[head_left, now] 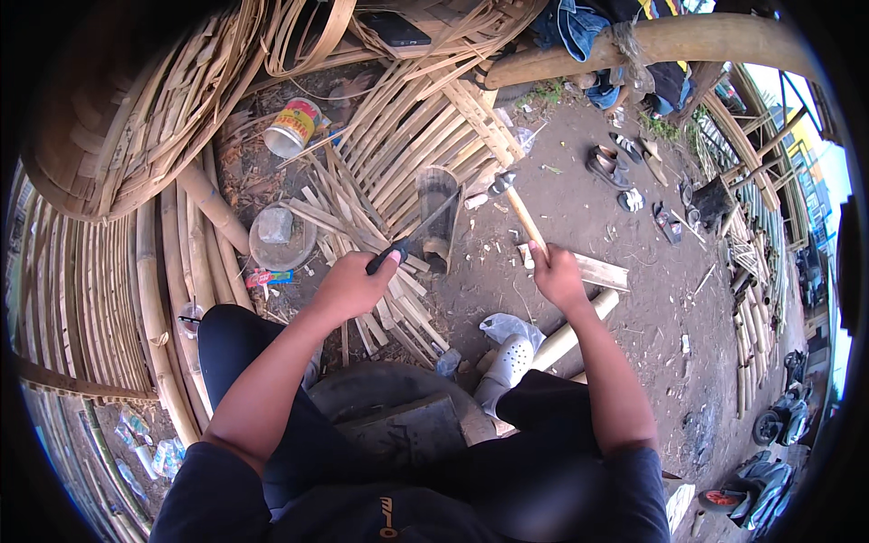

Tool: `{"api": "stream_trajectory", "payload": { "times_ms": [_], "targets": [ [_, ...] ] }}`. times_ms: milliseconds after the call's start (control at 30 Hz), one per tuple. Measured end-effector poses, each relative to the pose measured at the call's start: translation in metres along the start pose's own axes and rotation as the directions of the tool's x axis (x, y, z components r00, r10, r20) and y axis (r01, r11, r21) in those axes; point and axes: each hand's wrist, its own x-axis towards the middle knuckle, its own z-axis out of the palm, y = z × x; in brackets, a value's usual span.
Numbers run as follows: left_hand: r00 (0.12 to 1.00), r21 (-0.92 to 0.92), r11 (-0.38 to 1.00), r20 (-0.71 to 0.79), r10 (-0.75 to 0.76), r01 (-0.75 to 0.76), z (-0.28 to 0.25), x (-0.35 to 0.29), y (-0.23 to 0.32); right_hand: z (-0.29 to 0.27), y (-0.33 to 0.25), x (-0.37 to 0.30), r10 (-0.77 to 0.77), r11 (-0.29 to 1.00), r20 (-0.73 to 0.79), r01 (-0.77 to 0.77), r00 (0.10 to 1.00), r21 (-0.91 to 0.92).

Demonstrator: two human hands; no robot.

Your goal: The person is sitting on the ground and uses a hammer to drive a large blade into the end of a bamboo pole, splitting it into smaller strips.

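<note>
My left hand [355, 282] is closed round the black handle of a knife [425, 228]. Its thin blade slants up and to the right, across a split bamboo piece [438, 192]; I cannot tell whether they touch. In my right hand [558, 276] is a hammer [522, 213], gripped low on its pale wooden handle. The metal hammer head [501, 183] points away from me, to the right of the bamboo piece. Beneath and beside my left hand lies a loose heap of split bamboo strips [362, 226].
A round bamboo pole [575, 337] lies by my white clog [510, 364]. Left of the strips stand a paint bucket [291, 128] and a stone on a round lid [272, 226]. Bamboo slats [77, 299] line the left side. Sandals [608, 167] and parked motorbikes [765, 489] are at the right.
</note>
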Motion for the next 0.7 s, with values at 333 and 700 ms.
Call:
{"api": "stream_trajectory", "payload": {
  "times_ms": [333, 700],
  "targets": [
    [0.997, 0.076, 0.996, 0.061, 0.042, -0.047, 0.001, -0.003, 0.0, 0.007, -0.005, -0.001, -0.009, 1.0, 0.025, 0.008, 1.0, 0.015],
    [0.998, 0.029, 0.998, 0.027, 0.062, -0.063, 0.002, 0.008, -0.019, -0.017, -0.017, 0.012, -0.039, 0.784, -0.56, 0.373, 0.827, 0.496]
  ]
}}
